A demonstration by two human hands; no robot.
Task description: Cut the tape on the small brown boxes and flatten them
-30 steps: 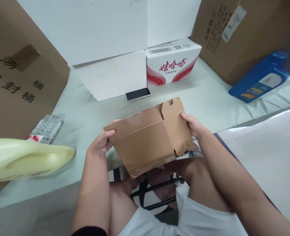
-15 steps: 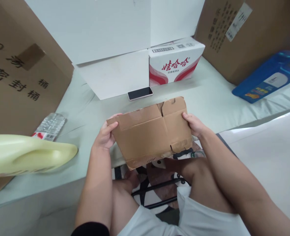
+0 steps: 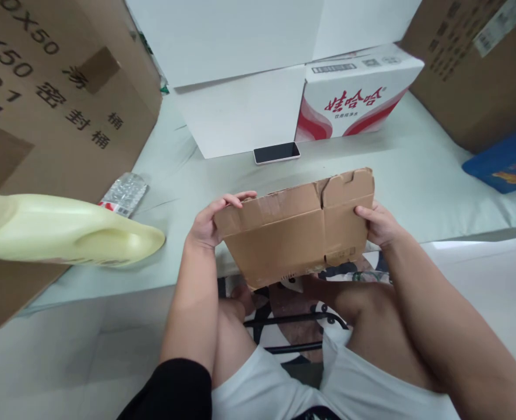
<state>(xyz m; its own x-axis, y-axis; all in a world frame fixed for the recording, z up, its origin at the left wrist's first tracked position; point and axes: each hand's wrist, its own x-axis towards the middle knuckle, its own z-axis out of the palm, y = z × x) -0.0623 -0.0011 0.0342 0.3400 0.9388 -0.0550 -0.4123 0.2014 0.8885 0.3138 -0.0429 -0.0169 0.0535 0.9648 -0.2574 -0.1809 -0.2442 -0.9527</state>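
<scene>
A flattened brown cardboard box (image 3: 279, 239) is held up between my two hands, over the front edge of the cloth-covered surface and above my lap. Its upper flaps are creased, with a slit toward the right end. My left hand (image 3: 212, 219) grips the upper left corner, fingers laid over the top edge. At the right edge, my right hand (image 3: 378, 221) is closed on the cardboard with the thumb on the near face. The fingers behind the cardboard are hidden.
A phone (image 3: 276, 153) lies beyond the cardboard, before a white panel (image 3: 244, 111) and a white-and-red carton (image 3: 354, 102). On the left are a pale yellow bottle (image 3: 65, 230), a clear plastic packet (image 3: 126, 192) and a large carton (image 3: 65, 105). A blue bottle (image 3: 507, 160) stands right.
The view has shifted left, so things appear farther right. My left fingers have moved onto the cardboard's top edge, and its upper flap is now folded more toward me.
</scene>
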